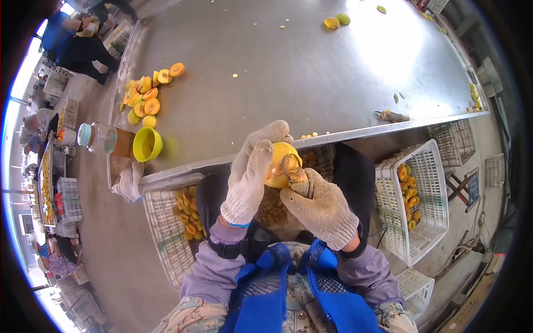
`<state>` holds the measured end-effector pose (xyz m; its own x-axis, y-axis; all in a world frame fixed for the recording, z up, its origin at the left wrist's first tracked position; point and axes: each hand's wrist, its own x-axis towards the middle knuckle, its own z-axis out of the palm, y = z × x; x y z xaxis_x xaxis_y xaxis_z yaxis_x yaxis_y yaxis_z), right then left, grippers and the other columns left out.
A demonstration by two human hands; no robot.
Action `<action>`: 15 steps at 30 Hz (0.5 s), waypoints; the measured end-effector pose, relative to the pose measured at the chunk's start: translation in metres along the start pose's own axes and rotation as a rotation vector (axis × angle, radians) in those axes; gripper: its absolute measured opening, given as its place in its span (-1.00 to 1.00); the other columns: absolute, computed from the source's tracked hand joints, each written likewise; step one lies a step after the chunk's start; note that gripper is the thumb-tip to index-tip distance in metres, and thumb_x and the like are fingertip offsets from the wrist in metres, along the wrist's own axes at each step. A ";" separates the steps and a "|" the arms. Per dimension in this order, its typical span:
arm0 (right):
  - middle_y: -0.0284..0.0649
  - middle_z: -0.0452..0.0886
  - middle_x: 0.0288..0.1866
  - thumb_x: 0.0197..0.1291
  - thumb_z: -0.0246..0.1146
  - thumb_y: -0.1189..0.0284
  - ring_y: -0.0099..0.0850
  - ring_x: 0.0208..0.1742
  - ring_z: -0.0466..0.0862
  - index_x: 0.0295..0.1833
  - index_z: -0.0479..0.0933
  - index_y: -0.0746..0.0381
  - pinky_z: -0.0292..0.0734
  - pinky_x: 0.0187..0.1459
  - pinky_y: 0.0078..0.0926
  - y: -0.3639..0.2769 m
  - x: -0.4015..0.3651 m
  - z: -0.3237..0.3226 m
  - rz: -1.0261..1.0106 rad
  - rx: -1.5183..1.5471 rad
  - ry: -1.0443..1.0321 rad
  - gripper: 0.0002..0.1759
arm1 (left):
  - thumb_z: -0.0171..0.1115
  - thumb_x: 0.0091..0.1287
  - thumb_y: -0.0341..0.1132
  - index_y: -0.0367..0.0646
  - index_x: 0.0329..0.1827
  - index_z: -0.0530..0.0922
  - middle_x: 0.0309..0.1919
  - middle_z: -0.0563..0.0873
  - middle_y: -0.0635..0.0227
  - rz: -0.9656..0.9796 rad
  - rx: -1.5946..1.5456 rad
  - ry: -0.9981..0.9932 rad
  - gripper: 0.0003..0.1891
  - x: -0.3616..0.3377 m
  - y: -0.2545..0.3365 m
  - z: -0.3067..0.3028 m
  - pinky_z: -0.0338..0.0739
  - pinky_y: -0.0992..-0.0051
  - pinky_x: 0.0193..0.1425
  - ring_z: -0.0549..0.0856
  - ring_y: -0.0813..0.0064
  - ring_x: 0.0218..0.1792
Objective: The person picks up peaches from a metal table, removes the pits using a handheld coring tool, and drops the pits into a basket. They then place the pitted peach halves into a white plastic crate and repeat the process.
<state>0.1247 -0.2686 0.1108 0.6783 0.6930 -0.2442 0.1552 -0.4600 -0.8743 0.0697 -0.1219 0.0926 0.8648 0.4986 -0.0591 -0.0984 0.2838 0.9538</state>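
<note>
A yellow fruit [284,161] is between my two gloved hands, over the front edge of the metal table [250,100]. My left hand [255,169] wraps round its left side. At its right side my right hand [316,201] is closed on a small curved metal tool [291,165], whose looped end lies against the fruit. My right fingers hide the handle. Cut orange fruit halves [145,94] are piled at the table's left, beside a yellow-green cup [147,144].
White crates with cut fruit stand left [172,233] and right [413,205] of my legs. A lidded jar [105,137] is at the table's left corner. Two whole fruits [336,21] lie far back; a brown-handled tool [391,116] lies near the right edge. People are at far left.
</note>
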 end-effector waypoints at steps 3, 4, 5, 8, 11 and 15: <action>-0.21 0.62 -0.47 0.23 0.34 0.28 -0.39 -0.45 0.66 -0.02 0.51 0.21 0.54 -0.34 -0.37 -0.009 -0.006 -0.001 0.048 -0.136 -0.006 -0.69 | 0.05 0.53 0.06 -0.32 0.27 0.49 0.01 0.68 0.13 0.004 0.015 0.056 -0.44 -0.007 0.000 0.001 0.60 0.39 0.13 0.69 0.37 0.00; -0.21 0.62 -0.47 0.23 0.34 0.28 -0.39 -0.45 0.66 -0.02 0.51 0.21 0.54 -0.34 -0.37 -0.007 -0.009 0.001 0.047 -0.138 -0.006 -0.69 | 0.06 0.54 0.04 -0.32 0.23 0.52 0.00 0.69 0.13 0.046 0.103 0.085 -0.46 -0.009 0.002 0.002 0.61 0.39 0.11 0.70 0.37 -0.02; -0.20 0.62 -0.46 0.23 0.33 0.26 -0.38 -0.44 0.66 -0.04 0.51 0.21 0.54 -0.33 -0.38 -0.002 -0.012 0.003 -0.154 -0.223 0.034 -0.70 | 0.07 0.54 0.01 -0.32 0.20 0.54 -0.02 0.70 0.13 0.088 0.192 0.115 -0.49 -0.010 0.003 0.003 0.62 0.40 0.09 0.71 0.37 -0.04; -0.21 0.64 -0.43 0.23 0.32 0.23 -0.38 -0.43 0.67 -0.07 0.52 0.20 0.56 -0.31 -0.40 -0.018 -0.017 0.003 -0.067 -0.039 -0.086 -0.70 | 0.07 0.54 0.00 -0.31 0.16 0.57 -0.06 0.72 0.15 0.238 0.344 0.174 -0.51 -0.014 0.003 0.013 0.64 0.42 0.06 0.72 0.37 -0.07; -0.24 0.66 -0.52 0.29 0.24 0.18 -0.25 -0.48 0.72 -0.03 0.45 0.15 0.58 -0.37 -0.30 -0.019 -0.022 0.004 0.129 0.198 -0.302 -0.69 | 0.07 0.53 0.00 -0.31 0.15 0.57 -0.06 0.72 0.15 0.059 0.101 0.161 -0.51 -0.019 0.015 0.012 0.64 0.42 0.05 0.73 0.35 -0.07; -0.25 0.63 -0.53 0.26 0.27 0.19 -0.38 -0.50 0.68 -0.07 0.49 0.18 0.55 -0.39 -0.40 -0.028 -0.022 -0.003 0.133 0.185 -0.155 -0.69 | 0.10 0.52 -0.01 -0.32 0.15 0.57 -0.05 0.72 0.13 0.096 0.065 0.170 -0.51 -0.020 0.013 0.008 0.63 0.39 0.08 0.73 0.33 -0.06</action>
<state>0.1076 -0.2728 0.1425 0.5634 0.7167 -0.4110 -0.0716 -0.4533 -0.8885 0.0552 -0.1345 0.1088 0.7571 0.6532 -0.0106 -0.1398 0.1779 0.9741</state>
